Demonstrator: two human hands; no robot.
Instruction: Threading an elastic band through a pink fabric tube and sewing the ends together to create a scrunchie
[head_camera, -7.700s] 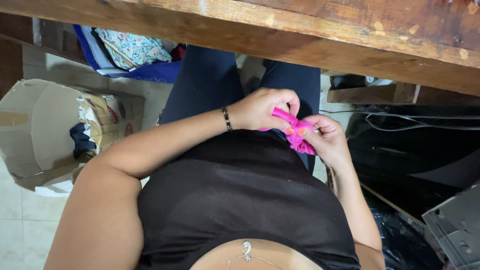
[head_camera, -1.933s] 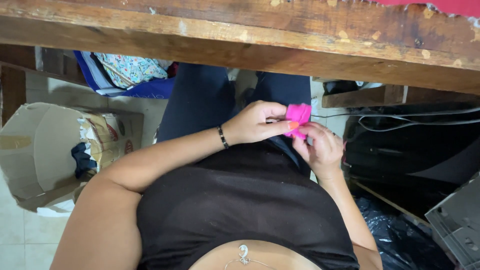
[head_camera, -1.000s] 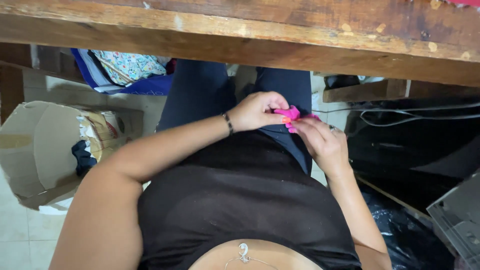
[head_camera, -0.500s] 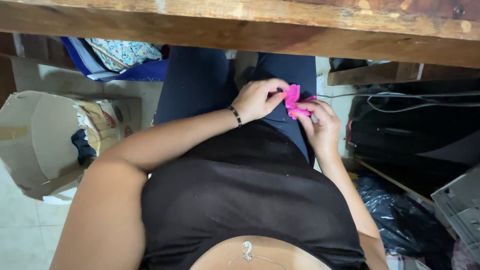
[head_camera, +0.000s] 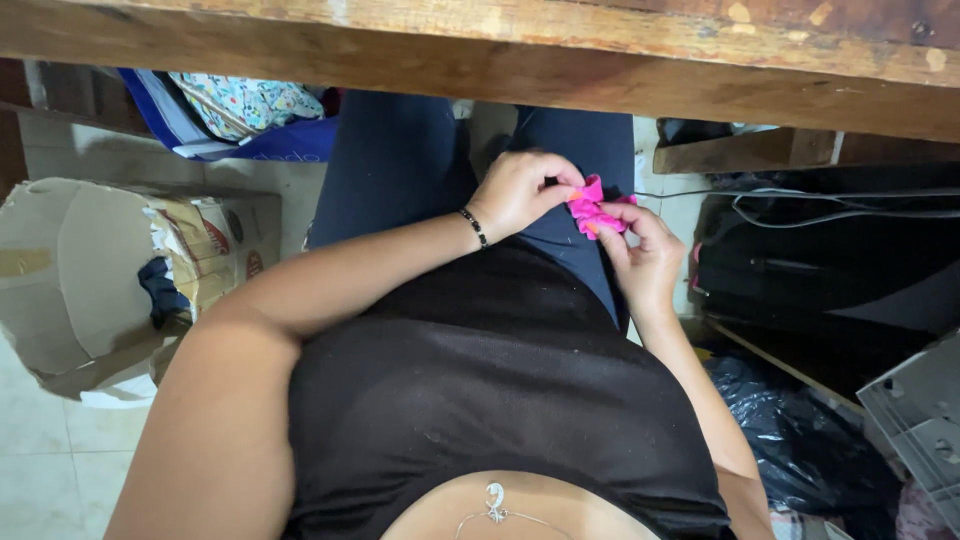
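Pink fabric scrap (head_camera: 592, 208) pinched between both hands over the lap, below wooden table edge (head_camera: 600, 70); left hand (head_camera: 522, 190) grips its left side, right hand (head_camera: 645, 255) clamps from right.

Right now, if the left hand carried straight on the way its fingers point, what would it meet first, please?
The left hand points toward the right hand, with the pink fabric piece already pinched between them. It would likely press the fabric into the right hand's fingers; depth is hard to judge.
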